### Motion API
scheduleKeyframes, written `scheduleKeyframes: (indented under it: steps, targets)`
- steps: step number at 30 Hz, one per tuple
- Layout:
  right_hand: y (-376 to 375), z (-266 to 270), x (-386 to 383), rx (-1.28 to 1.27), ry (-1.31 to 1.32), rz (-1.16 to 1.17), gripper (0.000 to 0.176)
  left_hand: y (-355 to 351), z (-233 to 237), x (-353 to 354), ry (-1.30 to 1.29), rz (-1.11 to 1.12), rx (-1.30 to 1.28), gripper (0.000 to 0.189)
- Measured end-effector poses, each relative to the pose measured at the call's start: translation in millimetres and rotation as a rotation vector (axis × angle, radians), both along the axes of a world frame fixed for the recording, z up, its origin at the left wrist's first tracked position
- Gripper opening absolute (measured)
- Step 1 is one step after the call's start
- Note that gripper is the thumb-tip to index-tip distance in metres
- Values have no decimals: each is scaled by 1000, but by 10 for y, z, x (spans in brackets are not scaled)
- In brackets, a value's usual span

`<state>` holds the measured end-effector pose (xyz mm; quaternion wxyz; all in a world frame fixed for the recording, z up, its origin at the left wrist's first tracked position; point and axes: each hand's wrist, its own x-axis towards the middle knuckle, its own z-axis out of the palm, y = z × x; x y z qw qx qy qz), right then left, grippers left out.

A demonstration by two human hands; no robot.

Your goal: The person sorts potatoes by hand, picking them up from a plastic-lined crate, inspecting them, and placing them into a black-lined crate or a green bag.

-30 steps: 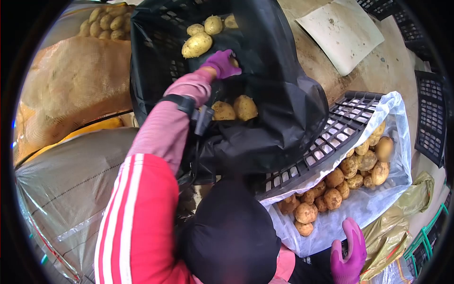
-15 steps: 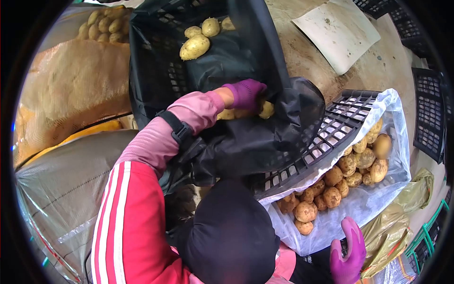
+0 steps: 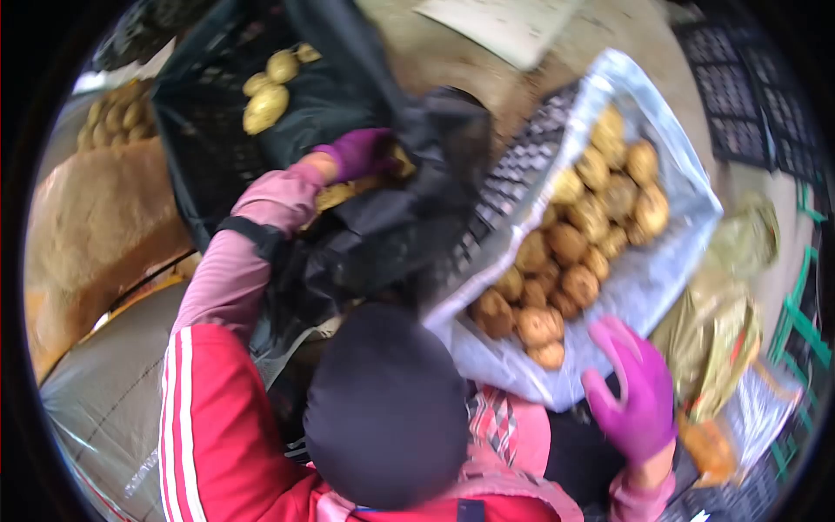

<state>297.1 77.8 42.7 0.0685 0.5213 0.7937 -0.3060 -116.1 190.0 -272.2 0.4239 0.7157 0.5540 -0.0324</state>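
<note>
My left hand (image 3: 358, 154), in a purple glove, reaches into a crate lined with black plastic (image 3: 335, 100). It lies by pale potatoes (image 3: 335, 197) at the near side; another potato (image 3: 402, 163) shows at its fingertips. The fingers are turned away and blurred, so a grip cannot be made out. Farther in, several yellowish potatoes (image 3: 266, 109) lie on the liner. My right hand (image 3: 633, 391), also purple-gloved, hovers with thumb and fingers apart, just beside a tilted crate lined with white plastic (image 3: 661, 287). Browner, soil-marked potatoes (image 3: 570, 244) fill much of that crate.
A dark cap (image 3: 383, 404) covers the lower middle of the view. At left are a tan mesh sack (image 3: 104, 204) and a grey plastic-covered bundle (image 3: 122, 348). Black crates (image 3: 739, 96) stand at upper right, olive plastic bags (image 3: 713, 322) at right. A pale board (image 3: 504, 22) lies behind.
The view has shifted, so both crates appear farther up and left. My right hand has risen beside the white-lined crate, its wrist now showing. My left hand stays among the potatoes in the black-lined crate.
</note>
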Motion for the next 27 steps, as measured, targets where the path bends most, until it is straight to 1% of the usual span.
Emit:
scheduleKeyframes:
  steps: [1, 2, 3, 4, 5, 6, 7, 8, 9, 10, 11, 12, 13, 14, 15, 16, 17, 18, 19, 20, 21, 22, 23, 24, 25, 26, 27]
  targets:
    - [-61, 0, 55, 47, 35, 5, 49, 59, 360, 58, 76, 44, -80, 65]
    - [-116, 16, 111, 65, 34, -6, 49, 57, 487, 41, 61, 196, -43, 62]
    - [-167, 36, 166, 80, 28, -20, 47, 87, 640, -5, 20, 259, 23, 56]
    - [-199, 48, 225, 64, 47, -64, 44, 125, 797, -151, -126, 255, 44, 49]
    - [-245, 27, 304, 96, 40, -75, 44, 93, 1065, -215, -114, 228, 220, 45]
    - [-280, 25, 366, 106, 16, -74, 44, 54, 1326, -277, -186, 216, 318, 43]
    - [-302, -18, 397, 124, -35, -51, 47, 22, 1765, -250, -88, 109, 457, 41]
    - [-330, -91, 397, 114, -49, -58, 47, -100, 2191, -136, -263, 164, 467, 39]
    - [-356, -244, 414, 121, -36, -30, 46, -273, 2633, 26, -336, 222, 488, 37]
    - [-343, -319, 339, -10, -61, -47, 46, -504, 3093, 214, -390, 294, 437, 38]
    - [-394, -572, 322, -17, -93, -3, 47, -753, 3485, 433, -386, 295, 528, 39]
    - [-444, -730, 245, -126, -163, 33, 50, -1041, 3831, 635, -449, 253, 518, 38]
    - [-555, -981, 233, -136, -209, 104, 54, -1301, 4017, 799, -533, 274, 501, 43]
    - [-592, -1253, 205, -229, -266, 164, 59, -1554, 4136, 939, -579, 222, 519, 53]
    - [-632, -1491, 161, -282, -322, 148, 66, -1807, 4151, 1126, -805, 357, 347, 60]
    - [-746, -1756, 176, -237, -317, 86, 69, -1994, 4118, 1232, -803, 334, 260, 58]
    - [-838, -1900, 205, -200, -310, 23, 72, -2177, 3958, 1370, -897, 336, 190, 54]
    - [-809, -1862, 220, -190, -240, -6, 68, -2296, 3754, 1466, -952, 337, 143, 49]
    - [-789, -1825, 237, -187, -169, -32, 65, -2395, 3562, 1539, -1007, 385, 75, 43]
    - [-826, -1810, 261, -198, -100, -63, 61, -2460, 3468, 1592, -1016, 488, -38, 41]
    - [-788, -1727, 289, -227, 110, -135, 66, -2512, 3333, 1620, -1089, 583, -158, 38]
    - [-838, -1624, 308, -239, 352, -201, 68, -2567, 3126, 1628, -1006, 622, -196, 37]
    - [-779, -1265, 245, -230, 595, -254, 70, -2570, 2935, 1644, -932, 655, -214, 35]
    - [-811, -782, 161, -323, 754, -335, 70, -2573, 2825, 1663, -872, 571, -209, 34]
    - [-881, -441, 104, -422, 920, -415, 70, -2586, 2775, 1674, -803, 489, -203, 32]
    - [-868, -401, 116, -367, 860, -340, 73, -2590, 2777, 1670, -867, 485, -196, 40]
    - [-924, -281, 101, -354, 954, -314, 74, -2604, 2782, 1709, -966, 524, -357, 45]
